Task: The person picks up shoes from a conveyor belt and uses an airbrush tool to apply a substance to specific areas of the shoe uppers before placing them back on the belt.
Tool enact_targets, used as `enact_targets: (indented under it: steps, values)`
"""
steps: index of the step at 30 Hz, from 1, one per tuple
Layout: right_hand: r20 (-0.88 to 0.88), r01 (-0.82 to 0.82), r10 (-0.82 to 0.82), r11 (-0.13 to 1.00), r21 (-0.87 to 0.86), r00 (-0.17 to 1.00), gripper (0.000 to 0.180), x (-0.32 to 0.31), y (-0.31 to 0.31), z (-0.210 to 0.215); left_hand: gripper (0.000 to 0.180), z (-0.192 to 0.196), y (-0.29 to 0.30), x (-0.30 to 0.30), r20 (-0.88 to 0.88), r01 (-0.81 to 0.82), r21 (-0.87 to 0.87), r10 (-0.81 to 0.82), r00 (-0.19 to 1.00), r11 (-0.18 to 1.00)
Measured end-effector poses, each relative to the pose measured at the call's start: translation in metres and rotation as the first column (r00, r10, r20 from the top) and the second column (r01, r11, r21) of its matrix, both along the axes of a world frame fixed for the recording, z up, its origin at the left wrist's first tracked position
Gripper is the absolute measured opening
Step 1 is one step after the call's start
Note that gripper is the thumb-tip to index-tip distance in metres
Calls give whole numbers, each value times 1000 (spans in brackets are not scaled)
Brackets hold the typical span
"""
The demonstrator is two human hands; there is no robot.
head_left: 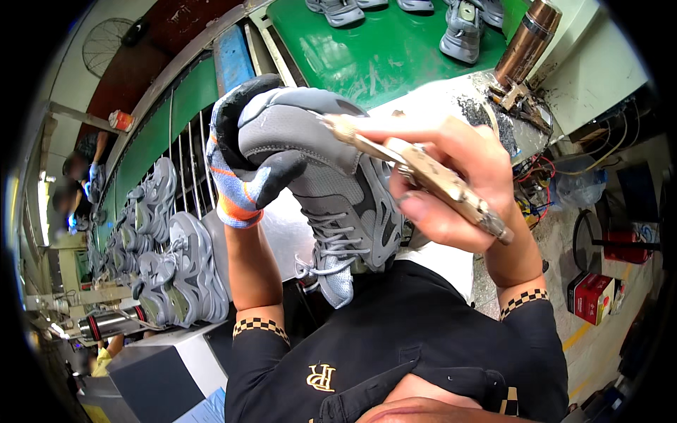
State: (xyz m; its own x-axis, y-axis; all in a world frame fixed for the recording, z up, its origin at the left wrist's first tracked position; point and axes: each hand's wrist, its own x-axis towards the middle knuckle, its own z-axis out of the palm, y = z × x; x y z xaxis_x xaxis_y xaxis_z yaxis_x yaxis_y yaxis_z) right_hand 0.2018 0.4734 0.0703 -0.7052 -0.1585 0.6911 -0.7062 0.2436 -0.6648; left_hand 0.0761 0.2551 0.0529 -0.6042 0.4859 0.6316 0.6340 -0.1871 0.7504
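Hands (243,166): one sneaker (338,176), perhaps one brush (423,173).

Gloved left hand (243,166) holds grey sneaker (331,176); bare right hand (451,187) presses wooden-handled tool (416,169) against it.

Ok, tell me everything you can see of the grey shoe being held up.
The grey shoe is a sneaker in mixed greys: mesh-like panels, smoother wavy overlays on the side, grey laces hanging loose. It is held up in the air in front of the person's chest, tongue and laces pointing down toward the dark shirt. The left hand, in a knit glove with black coated fingers, grips its upper end. The bare right hand holds a worn, pale-handled tool whose tip meets the shoe's upper edge.
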Motion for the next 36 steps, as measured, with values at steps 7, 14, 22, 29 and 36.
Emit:
enact_targets:
  steps: [7,14,22,29,36]
  values:
    - [94,-7,17,995,-104,995,43,-35,-8,-6,73,-4,6,-28,77,69,-26,-67,995,997]
    - [249,-40,135,934,-355,959,42,-37,-7,-36,75,-18,3,-49,159,-24,-40,30,987,999]
    - [247,-60,200,876,-479,948,49,-32,-10,-65,97,-22,6,-57,20,-141,-73,142,990,987]
    - [208,-39,157,876,-480,966,51,-18,-10,-92,80,-30,8,-67,157,-17,23,13,987,1000]
    - [255,14,129,869,-494,958,47,5,-17,-132,77,-45,6,-85,187,-39,101,20,982,994]
